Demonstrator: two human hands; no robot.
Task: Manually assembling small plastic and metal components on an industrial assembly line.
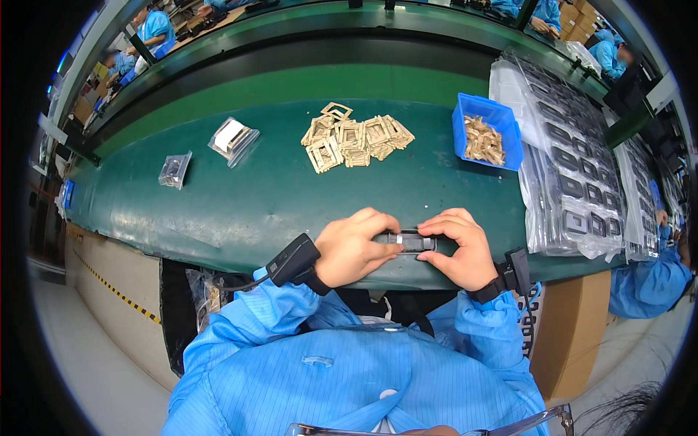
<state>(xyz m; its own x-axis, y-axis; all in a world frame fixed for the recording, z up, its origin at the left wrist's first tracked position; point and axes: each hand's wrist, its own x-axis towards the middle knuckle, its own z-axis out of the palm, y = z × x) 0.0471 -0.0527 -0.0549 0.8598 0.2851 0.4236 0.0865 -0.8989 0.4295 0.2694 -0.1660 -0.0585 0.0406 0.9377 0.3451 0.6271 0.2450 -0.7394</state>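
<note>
At the near edge of the green table, both hands hold a small black rectangular part point(414, 243) with a greyish middle. My left hand point(352, 247) grips its left end, the thumb and fingers closed about it. On the right end, my right hand point(463, 248) pinches the part between thumb and fingers. The fingertips cover both ends, so its full outline is hidden. Farther off, a heap of flat tan rectangular frames point(356, 139) lies beyond the hands. A blue bin point(463, 149) of small tan-gold pieces point(483, 140) stands at the far right.
Clear plastic sheeting with rows of black frames point(574, 174) covers the table's right end. Two small clear bags, one with dark parts point(174, 170) and one with pale pieces point(233, 139), lie at the left. A cardboard box point(571, 334) stands below right. Other people work beyond.
</note>
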